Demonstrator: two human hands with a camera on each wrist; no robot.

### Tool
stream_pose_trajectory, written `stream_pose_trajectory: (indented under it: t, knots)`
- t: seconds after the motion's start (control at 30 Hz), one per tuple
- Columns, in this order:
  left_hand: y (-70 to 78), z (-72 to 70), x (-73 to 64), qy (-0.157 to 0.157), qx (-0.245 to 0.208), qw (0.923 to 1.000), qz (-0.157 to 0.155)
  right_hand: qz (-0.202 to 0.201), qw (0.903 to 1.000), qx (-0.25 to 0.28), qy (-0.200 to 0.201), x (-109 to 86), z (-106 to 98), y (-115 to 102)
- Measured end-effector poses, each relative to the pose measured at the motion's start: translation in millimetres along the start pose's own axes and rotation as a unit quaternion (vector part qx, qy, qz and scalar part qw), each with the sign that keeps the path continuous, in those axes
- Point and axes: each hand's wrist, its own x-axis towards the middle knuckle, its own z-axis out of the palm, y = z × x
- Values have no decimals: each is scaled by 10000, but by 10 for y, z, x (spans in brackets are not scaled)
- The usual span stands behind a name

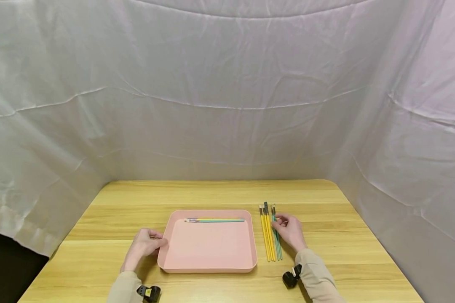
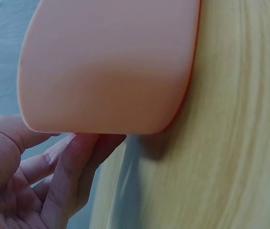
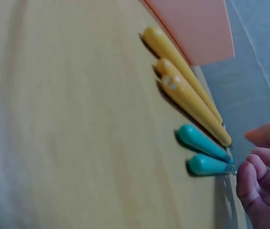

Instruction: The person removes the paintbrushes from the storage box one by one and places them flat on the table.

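Head view: your left fingers (image 1: 153,233) gripped the pink tray (image 1: 208,248); your right fingers (image 3: 246,183), loosely parted, curved just beside two green brushes (image 3: 206,164), contact unclear.

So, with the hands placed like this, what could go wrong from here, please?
The right hand is at two teal paintbrushes, with yellow paintbrushes lying near them; it might knock a neighbour and roll it.
The left hand grips the wall of the pink tray; a tug could shift it and set the two paintbrushes inside rolling.
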Motion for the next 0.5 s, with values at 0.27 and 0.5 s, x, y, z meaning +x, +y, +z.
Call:
stream_pose_trajectory:
  t: [0.27,0.5]
  knots:
    - [2,-2,-3,0,22,10000,16,-85,9990,330,-304,-26,59,-163]
    - [7,-3,-4,20,74,10000,19,-425,9955,578,-626,-55,80,-330]
